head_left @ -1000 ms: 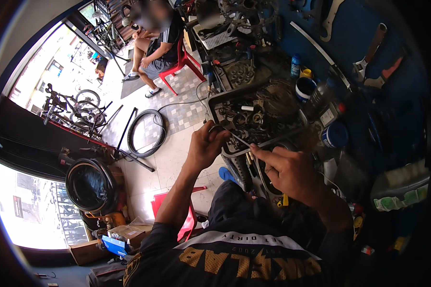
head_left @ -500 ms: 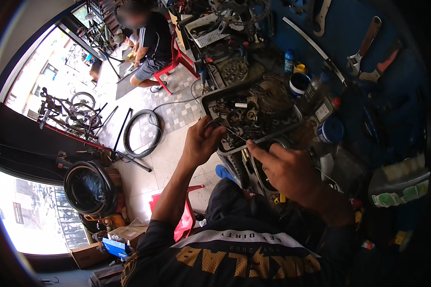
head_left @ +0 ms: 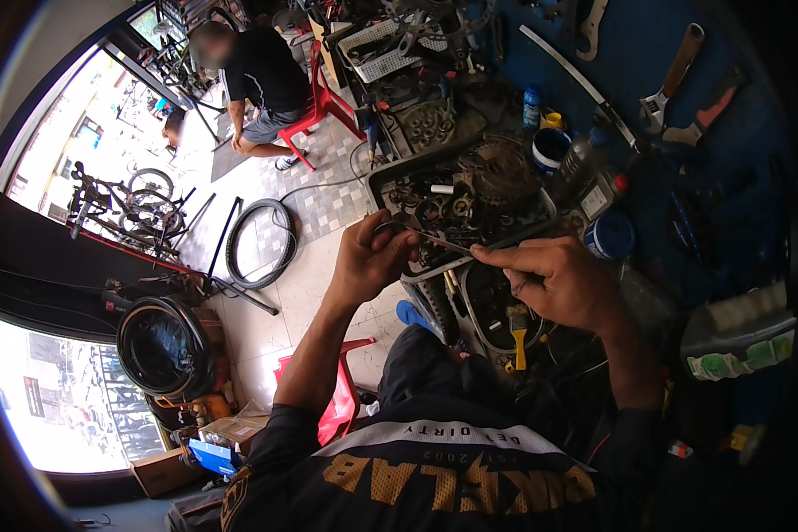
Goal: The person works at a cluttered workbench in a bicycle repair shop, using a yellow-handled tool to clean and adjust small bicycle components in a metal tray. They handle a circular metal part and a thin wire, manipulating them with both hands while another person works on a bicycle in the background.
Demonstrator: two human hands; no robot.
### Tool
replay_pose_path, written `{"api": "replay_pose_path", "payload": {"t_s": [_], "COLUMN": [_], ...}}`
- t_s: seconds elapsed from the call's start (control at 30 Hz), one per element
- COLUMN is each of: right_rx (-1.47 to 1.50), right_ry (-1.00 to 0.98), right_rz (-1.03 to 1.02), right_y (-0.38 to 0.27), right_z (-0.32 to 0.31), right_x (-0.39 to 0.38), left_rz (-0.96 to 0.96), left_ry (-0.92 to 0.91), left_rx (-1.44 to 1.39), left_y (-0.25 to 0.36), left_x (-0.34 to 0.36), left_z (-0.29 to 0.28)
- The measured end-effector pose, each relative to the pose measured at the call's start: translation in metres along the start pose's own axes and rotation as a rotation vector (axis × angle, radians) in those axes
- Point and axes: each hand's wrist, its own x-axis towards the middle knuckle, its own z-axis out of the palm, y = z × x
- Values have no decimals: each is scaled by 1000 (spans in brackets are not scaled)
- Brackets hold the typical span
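My left hand (head_left: 363,266) is closed in a pinch at the near left edge of the parts tray. Between its fingertips sits a small, dark, curved piece, too small to name. My right hand (head_left: 559,279) pinches a thin metal rod (head_left: 445,242) between thumb and index finger. That slim rod points left, and its far end reaches the piece at my left fingertips. Below both hands the grey tray (head_left: 371,189) holds greasy bicycle parts, among them toothed sprockets (head_left: 503,168) and a small white cylinder (head_left: 442,189).
Beneath my right hand lies a yellow-handled brush (head_left: 519,341). Blue tubs (head_left: 611,238) and bottles (head_left: 585,164) stand right of the tray, below wall-hung tools (head_left: 674,80). A person sits on a red chair (head_left: 328,106) at far left; a tire (head_left: 262,244) lies on the floor.
My right hand has shifted right and turned flatter, with the rod showing more plainly. The brush beneath it has come into sight. My left hand stays nearly in place. The seated person's arm has lowered.
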Motion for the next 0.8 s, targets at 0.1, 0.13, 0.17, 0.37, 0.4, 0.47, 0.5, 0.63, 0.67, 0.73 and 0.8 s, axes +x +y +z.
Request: {"api": "replay_pose_path", "payload": {"t_s": [0.1, 0.13, 0.17, 0.37, 0.4, 0.47, 0.5, 0.63, 0.67, 0.73, 0.8], "right_rx": [24, 56, 89, 234, 255, 256, 255, 183, 147, 187, 337], "right_ry": [-54, -76, -99, -138, -144, -163, -169, -89, -85, -55, -3], "right_rz": [27, 49, 71, 57, 52, 65, 73, 43, 94, 152, 166], "right_y": [4, 6, 8, 18, 20, 20, 19, 11, 8, 5, 6], "right_z": [-7, -9, -11, -15, -16, -16, -16, -19, -22, -24, -21], "right_x": [1, 1, 1, 0, 0, 1, 0, -5, -10, -18, -25], "left_rz": [-13, -14, -16, 2, -4, -13, -17, 1, 0, 17, 22], "left_ry": [-29, -36, -46, -76, -87, -119, -140, -138, -113, -71, -45], "left_rx": [-38, -60, -72, -145, -168, -222, -254, -347, -349, -376, -387], "left_y": [1, 1, 0, -6, -6, -6, -5, -1, 0, 3, 6], "left_x": [0, 0, 0, -1, -1, -1, -1, 0, 0, -1, -1], "left_z": [-1, -1, -1, 2, 2, 3, 4, 12, 14, 18, 21]}}
